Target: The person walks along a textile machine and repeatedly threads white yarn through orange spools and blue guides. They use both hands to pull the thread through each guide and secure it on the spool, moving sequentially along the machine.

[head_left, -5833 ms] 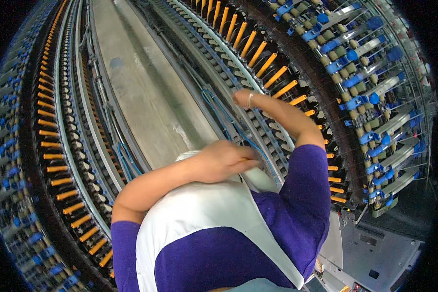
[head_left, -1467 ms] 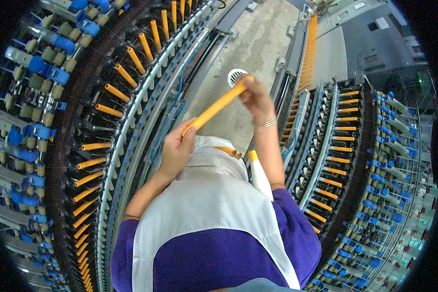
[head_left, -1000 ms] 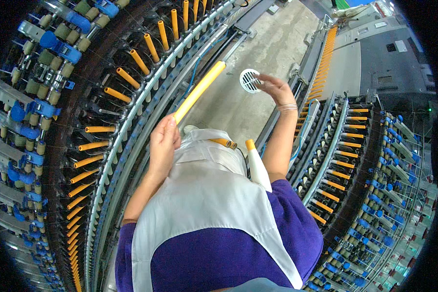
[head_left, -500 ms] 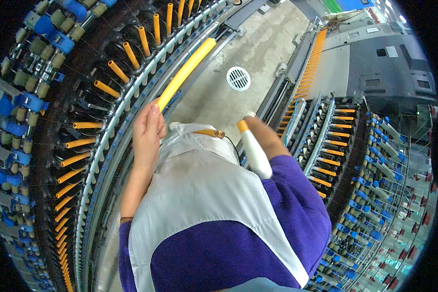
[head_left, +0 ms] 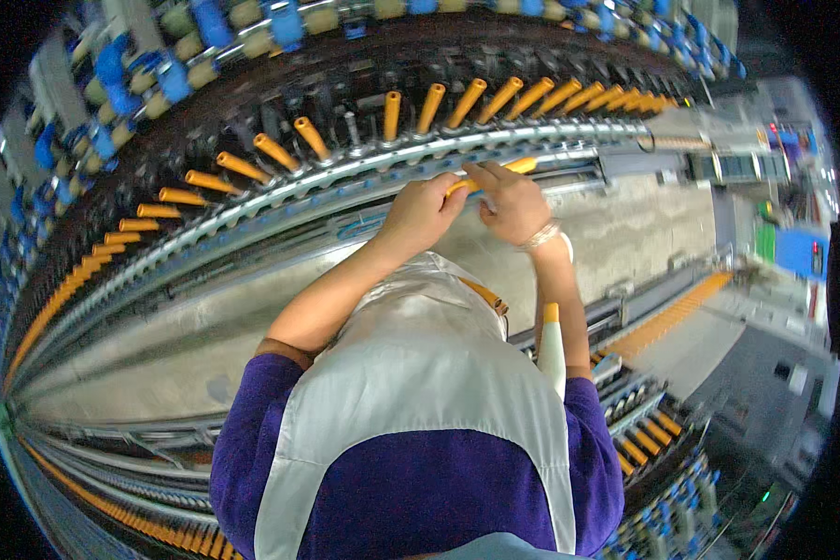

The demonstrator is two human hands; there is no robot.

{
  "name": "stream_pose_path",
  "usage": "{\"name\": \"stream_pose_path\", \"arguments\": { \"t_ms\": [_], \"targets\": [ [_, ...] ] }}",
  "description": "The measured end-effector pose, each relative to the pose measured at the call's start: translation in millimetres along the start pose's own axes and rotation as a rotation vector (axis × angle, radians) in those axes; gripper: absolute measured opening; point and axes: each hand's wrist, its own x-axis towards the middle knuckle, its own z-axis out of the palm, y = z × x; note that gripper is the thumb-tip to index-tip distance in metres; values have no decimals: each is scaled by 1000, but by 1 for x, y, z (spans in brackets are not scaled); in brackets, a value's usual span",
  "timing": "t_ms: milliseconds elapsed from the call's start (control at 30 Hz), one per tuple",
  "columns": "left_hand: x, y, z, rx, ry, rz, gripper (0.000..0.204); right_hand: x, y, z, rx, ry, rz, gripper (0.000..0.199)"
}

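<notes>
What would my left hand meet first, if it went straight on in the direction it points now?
Probably the right hand, just ahead of the left hand and partly covering the yellow tube. Beyond it in the picture is a row of orange tubes, though how deep they lie is unclear.

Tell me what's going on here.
A person in a white apron and purple top holds a smooth yellow-orange tube in the left hand, with the right hand over it. Ahead is a row of slim orange tubes on a long dark machine, with one bare metal peg among them. More orange tubes show at the apron's front, and a white tapered bobbin with an orange top shows beside the right forearm.
</notes>
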Motion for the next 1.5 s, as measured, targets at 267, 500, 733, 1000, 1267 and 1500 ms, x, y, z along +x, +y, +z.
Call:
{"name": "stream_pose_path", "arguments": {
  "t_ms": [267, 500, 733, 1000, 1267, 1500],
  "targets": [
    [14, -47, -61, -1068, 320, -542, 22, 86, 24, -15, 711, 384, 199, 18],
    [76, -56, -126, -1675, 364, -366, 23, 171, -38, 25, 1063, 466, 79, 15],
    [90, -40, -165, -1660, 116, -364, 23, 198, -51, 103, 346, -120, 39, 33],
    [83, -42, -163, -1488, 91, -317, 20, 173, -57, 153, 319, 94, 136, 27],
    [-20, -124, -106, -1202, 219, -688, 19, 127, -61, 203, 45, -312, -4, 13],
    [-57, -206, -36, -1104, 305, -901, 13, 99, -28, 243, -76, -287, -100, 12]
  ]
}}
